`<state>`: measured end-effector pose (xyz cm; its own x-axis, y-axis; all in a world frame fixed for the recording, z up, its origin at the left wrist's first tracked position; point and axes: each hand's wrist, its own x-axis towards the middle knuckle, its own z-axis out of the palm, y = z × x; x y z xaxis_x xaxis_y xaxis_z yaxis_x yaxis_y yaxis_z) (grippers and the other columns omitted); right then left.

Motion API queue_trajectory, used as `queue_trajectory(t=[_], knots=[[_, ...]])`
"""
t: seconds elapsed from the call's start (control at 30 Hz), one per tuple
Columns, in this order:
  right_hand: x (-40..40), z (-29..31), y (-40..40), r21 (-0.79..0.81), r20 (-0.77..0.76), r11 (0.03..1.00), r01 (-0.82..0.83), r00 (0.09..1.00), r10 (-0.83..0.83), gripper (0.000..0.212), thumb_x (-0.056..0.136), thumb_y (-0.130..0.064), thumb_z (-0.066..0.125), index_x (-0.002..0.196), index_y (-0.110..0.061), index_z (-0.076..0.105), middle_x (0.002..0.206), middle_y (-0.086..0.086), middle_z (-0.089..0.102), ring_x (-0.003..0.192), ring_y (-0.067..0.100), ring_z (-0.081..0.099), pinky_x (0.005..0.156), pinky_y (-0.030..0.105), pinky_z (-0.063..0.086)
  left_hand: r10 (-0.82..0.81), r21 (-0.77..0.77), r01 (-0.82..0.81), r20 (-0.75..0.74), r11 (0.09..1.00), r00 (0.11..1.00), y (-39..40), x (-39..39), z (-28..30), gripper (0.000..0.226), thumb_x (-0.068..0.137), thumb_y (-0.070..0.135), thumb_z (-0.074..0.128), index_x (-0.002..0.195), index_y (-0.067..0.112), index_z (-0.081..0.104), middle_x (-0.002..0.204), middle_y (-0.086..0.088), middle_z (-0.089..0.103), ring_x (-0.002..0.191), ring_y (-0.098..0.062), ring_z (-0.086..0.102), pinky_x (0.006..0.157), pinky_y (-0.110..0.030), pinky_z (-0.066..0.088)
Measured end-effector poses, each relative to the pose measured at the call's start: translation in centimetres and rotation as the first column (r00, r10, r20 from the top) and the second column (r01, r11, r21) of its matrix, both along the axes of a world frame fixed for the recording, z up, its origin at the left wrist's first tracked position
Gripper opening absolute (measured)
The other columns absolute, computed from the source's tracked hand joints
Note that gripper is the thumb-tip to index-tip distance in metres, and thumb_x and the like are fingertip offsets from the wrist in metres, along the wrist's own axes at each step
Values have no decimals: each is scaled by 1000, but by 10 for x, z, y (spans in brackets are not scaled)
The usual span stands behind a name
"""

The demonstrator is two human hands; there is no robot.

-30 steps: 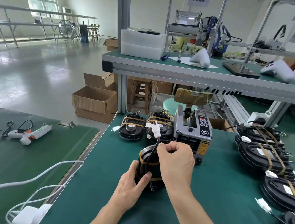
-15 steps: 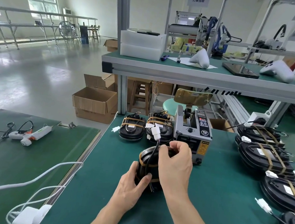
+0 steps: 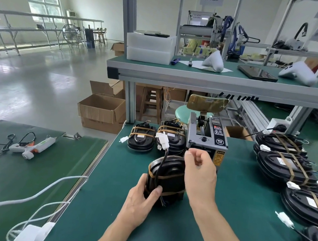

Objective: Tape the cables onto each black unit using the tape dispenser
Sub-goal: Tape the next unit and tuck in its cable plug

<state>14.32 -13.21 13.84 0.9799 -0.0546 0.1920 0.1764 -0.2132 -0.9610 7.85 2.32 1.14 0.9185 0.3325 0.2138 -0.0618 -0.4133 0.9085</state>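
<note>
A black unit stands on edge on the green mat, with brown tape bands round it. Its black cable runs up to a white connector. My left hand grips the unit's lower left, thumb across its front. My right hand is raised beside the unit, fingers curled. Its thumb and forefinger pinch at the outlet of the grey tape dispenser, where the tape strip is too thin to make out.
Two taped units sit behind, left of the dispenser. Several more taped units line the right side, one connector lying loose. A glue gun and white cables lie on the left table. A shelf overhangs the back.
My right hand has lifted off the top of the unit and moved up and right to the dispenser's outlet. My left hand still holds the unit in place.
</note>
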Motion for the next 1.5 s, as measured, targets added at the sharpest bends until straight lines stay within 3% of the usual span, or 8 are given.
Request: queue_trajectory(t=[0.33,0.47,0.63,0.8,0.93,1.27,1.37,1.5], knots=[[17,-16,-8,-176,-75,846,-503,864,498,42,98,-75,33,103,-41,56,95,-23,65,92,-2,59,90,33,48,-19,-7,19,-5,1000,1000,-2,-2,9,28,89,80,54,114,70,51,103,23,73,94,-4,67,77,-8,47],[19,7,-7,-456,-7,774,-439,871,491,42,97,-77,29,101,-40,50,95,-15,61,91,1,57,81,31,46,-78,9,78,10,997,997,-6,-5,14,56,85,87,54,136,67,43,116,33,71,112,4,66,89,-8,44],[10,18,-2,-908,165,418,-35,886,434,46,98,-71,29,111,-31,49,100,-1,51,97,25,51,85,44,42,-51,12,52,-66,999,997,-2,-4,13,84,76,83,58,153,59,30,124,29,71,123,12,56,99,-6,38],[-4,-7,8,-969,74,239,-57,860,506,43,101,-63,30,115,-25,46,112,8,52,104,31,46,91,48,38,-114,-10,114,-20,993,993,-5,-2,9,65,83,56,77,143,44,54,123,21,74,118,-5,69,98,-17,51],[-14,-29,15,-991,49,130,-35,805,591,44,101,-61,33,110,-21,49,108,9,52,98,31,43,88,49,36,-133,-4,133,-5,991,991,-7,1,6,25,85,24,72,106,35,65,92,8,71,80,-13,62,74,-36,56],[-16,-23,7,-969,23,211,-127,805,593,65,98,-68,20,126,-18,50,116,3,55,106,27,46,98,43,38,-164,5,164,-15,986,986,-6,0,4,18,89,28,69,106,26,66,89,1,69,78,-26,61,73,-47,56],[-6,-3,8,-765,-26,535,-358,848,530,48,100,-57,42,122,-19,62,111,-3,66,105,19,58,97,40,47,-168,4,168,-29,986,985,-8,-3,8,23,91,44,73,110,34,67,92,9,74,83,-12,66,76,-31,55],[50,19,-7,-451,-77,873,-185,983,169,28,96,-28,55,73,-16,62,72,1,73,76,24,71,73,38,59,-165,40,167,-44,985,985,-8,-5,8,33,93,57,69,123,43,64,108,12,76,107,-14,70,95,-24,53]])
